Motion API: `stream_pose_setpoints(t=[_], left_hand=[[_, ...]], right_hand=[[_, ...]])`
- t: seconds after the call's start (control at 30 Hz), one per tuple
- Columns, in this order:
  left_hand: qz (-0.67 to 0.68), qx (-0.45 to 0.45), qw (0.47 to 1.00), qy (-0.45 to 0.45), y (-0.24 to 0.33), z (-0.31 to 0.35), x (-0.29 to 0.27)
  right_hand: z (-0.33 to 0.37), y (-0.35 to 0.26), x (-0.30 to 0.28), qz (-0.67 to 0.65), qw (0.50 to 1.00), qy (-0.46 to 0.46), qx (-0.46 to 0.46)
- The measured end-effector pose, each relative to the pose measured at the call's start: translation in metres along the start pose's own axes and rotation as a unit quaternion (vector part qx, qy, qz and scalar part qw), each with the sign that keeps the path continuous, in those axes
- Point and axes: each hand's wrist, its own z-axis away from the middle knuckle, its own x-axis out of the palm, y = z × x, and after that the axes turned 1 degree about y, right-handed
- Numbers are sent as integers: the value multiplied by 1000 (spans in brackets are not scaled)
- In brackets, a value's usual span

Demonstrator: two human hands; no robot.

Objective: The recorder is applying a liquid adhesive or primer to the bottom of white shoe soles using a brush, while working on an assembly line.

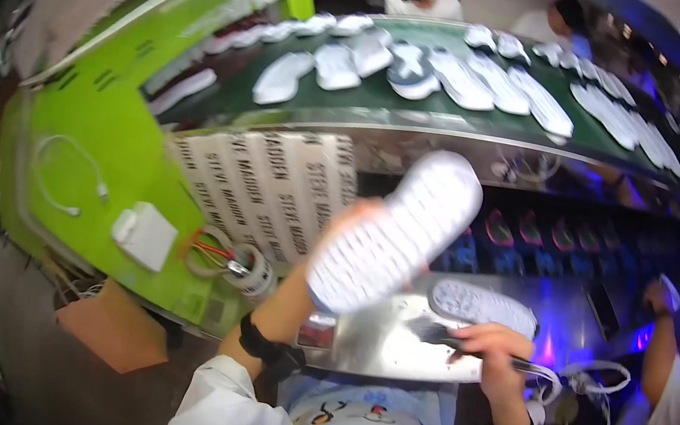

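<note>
My left hand (354,217) holds up a white shoe sole (396,236), its ridged face showing. The sole covers most of the fingers, which are closed at its edge. Over the metal worktop (374,343), my right hand (499,346) grips a dark brush (438,332) whose head points left, apart from the sole. A white tube or cord runs near the handle's rear end. Just beyond the right hand, a second sole (479,305) with a speckled grey-white face lies on the worktop.
A green conveyor belt (240,116) ahead carries several white soles. On the lime-green table (65,126) at left are a white box (144,235), a white cable (42,171) and tape rolls (251,273). A co-worker's arm (659,353) is at right, near a dark phone-shaped object (603,310).
</note>
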Motion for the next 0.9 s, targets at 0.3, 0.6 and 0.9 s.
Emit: stream_pose_setpoints(t=[0.3,0.6,0.9], left_hand=[[-609,294,484,554,181,-42,-164],[-214,273,877,332,153,-5,-136],[38,169,979,110,-112,69,-2]], right_hand=[[15,11,11,-62,981,155,95],[19,27,1,-79,961,219,149],[2,42,46,-233,943,169,169]])
